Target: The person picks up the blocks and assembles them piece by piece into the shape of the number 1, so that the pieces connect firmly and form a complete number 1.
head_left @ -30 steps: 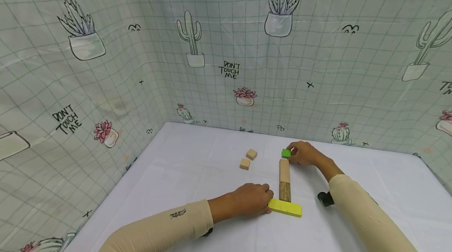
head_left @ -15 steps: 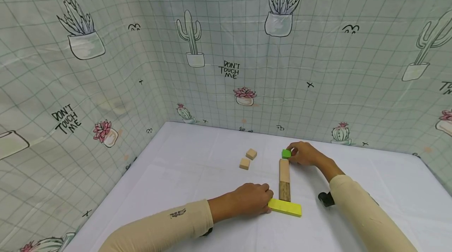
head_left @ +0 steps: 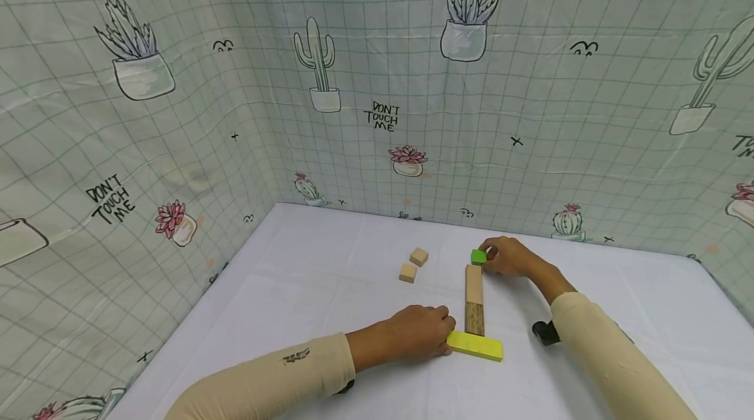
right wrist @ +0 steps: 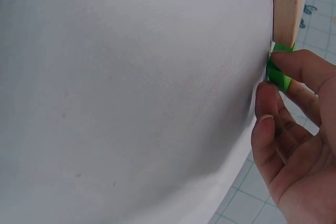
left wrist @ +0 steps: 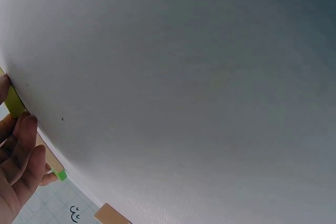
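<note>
My left hand (head_left: pixel 419 333) pinches the left end of a long yellow block (head_left: pixel 474 345) lying flat on the table. In the left wrist view, thumb and fingers sit either side of the yellow block (left wrist: pixel 14 102). Directly beyond it, a dark-grained wooden block (head_left: pixel 474 319) and a plain wooden block (head_left: pixel 474 284) lie end to end in a line. At the far end of that line my right hand (head_left: pixel 511 256) pinches a small green block (head_left: pixel 478 256). The right wrist view has the green block (right wrist: pixel 279 72) between thumb and fingers, close to the plain block's end (right wrist: pixel 287 9).
Two small plain wooden blocks lie left of the line, one nearer (head_left: pixel 408 273) and one farther (head_left: pixel 419 256). A white cloth covers the table (head_left: pixel 330 289). Behind and to the left hangs a curtain (head_left: pixel 365 165) printed with cacti.
The green block has shifted very slightly to the right in my right hand. My left hand and the yellow block stay as they were.
</note>
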Tool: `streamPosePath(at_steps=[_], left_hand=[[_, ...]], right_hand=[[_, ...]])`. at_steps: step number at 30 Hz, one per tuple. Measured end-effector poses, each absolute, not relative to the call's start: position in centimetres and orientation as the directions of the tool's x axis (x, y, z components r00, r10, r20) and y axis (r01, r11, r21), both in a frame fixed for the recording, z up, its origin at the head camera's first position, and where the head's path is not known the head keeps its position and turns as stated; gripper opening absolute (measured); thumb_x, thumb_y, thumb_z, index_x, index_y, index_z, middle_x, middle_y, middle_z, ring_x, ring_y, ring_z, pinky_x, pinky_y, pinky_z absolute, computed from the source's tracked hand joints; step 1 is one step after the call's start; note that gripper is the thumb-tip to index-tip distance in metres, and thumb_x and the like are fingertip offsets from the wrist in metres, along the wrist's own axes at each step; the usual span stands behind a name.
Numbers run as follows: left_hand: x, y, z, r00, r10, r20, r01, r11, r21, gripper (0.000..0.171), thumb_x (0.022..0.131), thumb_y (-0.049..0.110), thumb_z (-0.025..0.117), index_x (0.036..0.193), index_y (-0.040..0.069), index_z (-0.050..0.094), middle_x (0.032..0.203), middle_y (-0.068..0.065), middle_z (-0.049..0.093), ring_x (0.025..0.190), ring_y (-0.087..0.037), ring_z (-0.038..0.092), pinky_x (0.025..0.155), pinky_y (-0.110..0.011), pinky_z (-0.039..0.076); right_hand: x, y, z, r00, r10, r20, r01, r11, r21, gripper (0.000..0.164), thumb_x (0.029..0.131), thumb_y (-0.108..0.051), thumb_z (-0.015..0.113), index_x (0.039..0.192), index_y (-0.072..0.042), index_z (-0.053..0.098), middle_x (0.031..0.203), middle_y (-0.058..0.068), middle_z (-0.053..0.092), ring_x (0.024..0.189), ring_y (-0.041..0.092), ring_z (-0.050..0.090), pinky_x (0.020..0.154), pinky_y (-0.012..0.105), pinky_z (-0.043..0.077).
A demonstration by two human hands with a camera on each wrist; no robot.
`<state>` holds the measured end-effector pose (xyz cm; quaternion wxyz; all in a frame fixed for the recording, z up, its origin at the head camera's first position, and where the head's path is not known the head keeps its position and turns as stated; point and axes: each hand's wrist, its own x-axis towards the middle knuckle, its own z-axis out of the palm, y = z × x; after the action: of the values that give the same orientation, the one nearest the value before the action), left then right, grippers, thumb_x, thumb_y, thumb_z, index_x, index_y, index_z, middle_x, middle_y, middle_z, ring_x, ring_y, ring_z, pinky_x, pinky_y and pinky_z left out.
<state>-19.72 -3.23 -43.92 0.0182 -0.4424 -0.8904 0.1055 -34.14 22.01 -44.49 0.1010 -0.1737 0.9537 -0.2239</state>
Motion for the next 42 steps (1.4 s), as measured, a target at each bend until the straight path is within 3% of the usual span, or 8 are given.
streamPosePath(at_steps=[42], left_hand=[[-19.88,-3.25,-44.14,-0.599,0.798,-0.067,0.79,0.576,-0.21,0.035,0.097,0.048,0.063,0.115,0.018,0.067,0.097,0.008,0.063,0.073,0.001,0.05,0.065,-0.016,0.047]], right_hand=[[-33.87,22.45,-44.37,-0.917,-0.377,-0.128,-0.279,0.837,-0.471,0.036,0.087,-0.011,0.07,0.12,0.002,0.065,0.102,0.018,0.066,0.081,0.021,0.061,0.072,0.036,0.053]])
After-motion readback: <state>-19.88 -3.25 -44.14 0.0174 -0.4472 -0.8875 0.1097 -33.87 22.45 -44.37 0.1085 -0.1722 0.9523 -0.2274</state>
